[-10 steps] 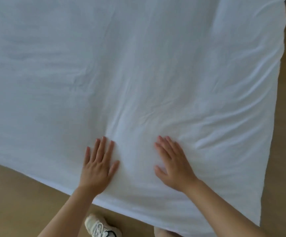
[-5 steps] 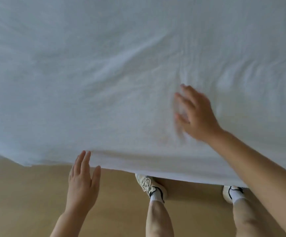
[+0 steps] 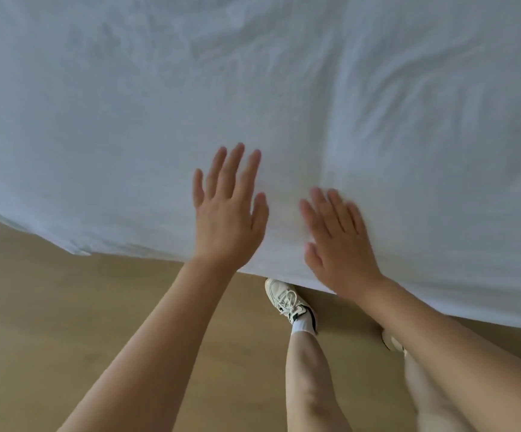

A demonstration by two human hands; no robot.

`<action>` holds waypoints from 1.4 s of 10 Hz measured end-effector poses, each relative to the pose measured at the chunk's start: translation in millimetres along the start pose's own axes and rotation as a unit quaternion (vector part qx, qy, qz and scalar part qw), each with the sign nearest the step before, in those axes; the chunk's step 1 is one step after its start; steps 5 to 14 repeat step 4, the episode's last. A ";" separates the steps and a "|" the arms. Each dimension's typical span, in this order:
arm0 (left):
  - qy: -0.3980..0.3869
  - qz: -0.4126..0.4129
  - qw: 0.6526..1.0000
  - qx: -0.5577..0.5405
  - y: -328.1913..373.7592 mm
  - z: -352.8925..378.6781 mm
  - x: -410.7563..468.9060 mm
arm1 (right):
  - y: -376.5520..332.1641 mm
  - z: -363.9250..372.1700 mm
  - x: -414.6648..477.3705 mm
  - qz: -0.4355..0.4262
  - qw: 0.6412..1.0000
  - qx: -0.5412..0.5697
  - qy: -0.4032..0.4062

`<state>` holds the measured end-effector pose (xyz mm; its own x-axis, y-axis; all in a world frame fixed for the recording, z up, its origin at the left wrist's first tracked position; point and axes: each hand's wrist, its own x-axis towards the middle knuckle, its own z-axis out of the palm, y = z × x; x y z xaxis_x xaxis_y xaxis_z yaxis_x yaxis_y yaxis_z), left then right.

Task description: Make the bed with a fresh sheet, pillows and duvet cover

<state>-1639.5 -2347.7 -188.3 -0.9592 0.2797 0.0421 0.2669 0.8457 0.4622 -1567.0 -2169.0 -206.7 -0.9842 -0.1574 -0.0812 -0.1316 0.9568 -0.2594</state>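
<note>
A white sheet (image 3: 253,88) covers the bed and fills the upper two thirds of the head view, with soft creases at the upper right. Its near edge runs from the left side down to the lower right. My left hand (image 3: 229,210) lies flat on the sheet near that edge, fingers straight and spread. My right hand (image 3: 337,241) lies flat beside it, a little nearer the edge, fingers straight. Neither hand holds any cloth. No pillows or duvet cover are in view.
A light wooden floor (image 3: 65,307) lies below the bed's edge. My legs stand close to the bed, the left foot in a white sneaker (image 3: 287,299) just under the edge of the sheet.
My left hand has come up from over the floor onto the sheet. My right hand has slid back toward the near edge, beside the left. The view has shifted.
</note>
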 end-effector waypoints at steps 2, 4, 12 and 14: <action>-0.577 0.048 0.792 0.192 16.0 66.0 -132.4 | 23.8 20.6 -139.9 0.131 0.891 -0.067 -0.429; -0.340 -0.015 0.940 0.015 75.8 65.8 -138.0 | 30.4 25.7 -137.4 0.123 0.986 0.009 -0.111; -0.340 -0.015 0.940 0.015 75.8 65.8 -138.0 | 30.4 25.7 -137.4 0.123 0.986 0.009 -0.111; -0.340 -0.015 0.940 0.015 75.8 65.8 -138.0 | 30.4 25.7 -137.4 0.123 0.986 0.009 -0.111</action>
